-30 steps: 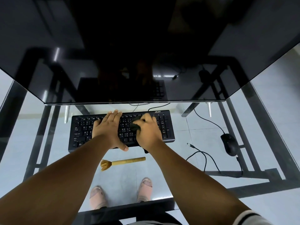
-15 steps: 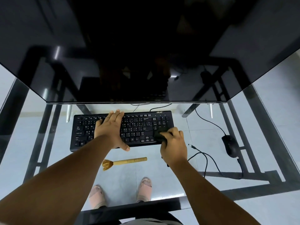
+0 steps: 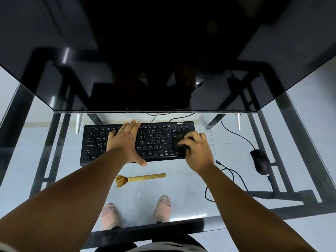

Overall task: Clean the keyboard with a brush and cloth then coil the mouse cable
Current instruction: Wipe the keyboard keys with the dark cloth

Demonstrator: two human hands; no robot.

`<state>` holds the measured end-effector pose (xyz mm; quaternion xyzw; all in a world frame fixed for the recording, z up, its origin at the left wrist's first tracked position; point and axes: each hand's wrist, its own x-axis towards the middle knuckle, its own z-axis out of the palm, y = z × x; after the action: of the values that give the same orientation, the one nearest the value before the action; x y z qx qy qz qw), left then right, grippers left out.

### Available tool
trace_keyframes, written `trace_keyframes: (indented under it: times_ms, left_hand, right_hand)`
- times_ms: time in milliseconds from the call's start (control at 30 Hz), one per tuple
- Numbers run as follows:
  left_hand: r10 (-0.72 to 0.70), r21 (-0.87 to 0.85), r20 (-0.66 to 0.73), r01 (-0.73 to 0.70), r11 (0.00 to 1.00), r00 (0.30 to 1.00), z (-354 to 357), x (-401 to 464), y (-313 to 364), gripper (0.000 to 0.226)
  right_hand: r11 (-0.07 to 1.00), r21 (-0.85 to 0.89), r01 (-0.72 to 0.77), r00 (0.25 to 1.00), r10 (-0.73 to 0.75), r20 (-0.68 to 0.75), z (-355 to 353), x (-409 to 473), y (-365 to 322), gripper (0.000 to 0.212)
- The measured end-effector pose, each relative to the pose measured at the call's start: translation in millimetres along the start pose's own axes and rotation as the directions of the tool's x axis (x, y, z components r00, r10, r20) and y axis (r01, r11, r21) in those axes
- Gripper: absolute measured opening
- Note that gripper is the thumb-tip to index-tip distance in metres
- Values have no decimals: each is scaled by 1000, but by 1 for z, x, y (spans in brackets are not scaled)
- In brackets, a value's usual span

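Single head-worn wide-angle view, looking steeply down and forward, close over a glass desk (image 3: 181,180)

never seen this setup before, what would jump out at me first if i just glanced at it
The big dark monitor fills the top half of the view, mirroring the desk frame. Below it two bare arms reach over a glass desk to a black keyboard: the left hand lies flat on the keys, the right hand grips a dark cloth at its right end. A wooden brush lies nearer the person, a black mouse with loose cable to the right.
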<state>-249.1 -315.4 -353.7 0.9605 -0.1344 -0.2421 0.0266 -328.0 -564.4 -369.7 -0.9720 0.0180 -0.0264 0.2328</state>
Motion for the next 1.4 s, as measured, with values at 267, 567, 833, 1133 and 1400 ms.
trace_keyframes:
  times_ms: [267, 567, 833, 1133, 1400]
  left_hand:
    - [-2, 22, -3, 2, 1000, 1000, 1, 2, 0, 152]
    - [79, 130, 61, -86, 988, 995, -7, 5, -9, 152]
    - [-55, 7, -155, 57, 998, 986, -10, -3, -64, 90]
    - [-286, -263, -167, 237, 935, 944, 3, -26, -125, 52]
    - [-233, -468, -105, 159, 869, 967, 14, -35, -152, 54]
  right_hand:
    - [989, -29, 146, 989, -145, 35, -11, -16, 16, 44]
    - [894, -210, 395, 918, -390, 67, -6, -24, 25, 33]
    - [862, -138, 488, 872, -480, 91, 23, -4, -36, 31]
    - [823, -113, 557, 829, -542, 135, 40, 5, -73, 36]
    - [819, -43, 572, 808, -553, 203, 74, 16, -159, 37]
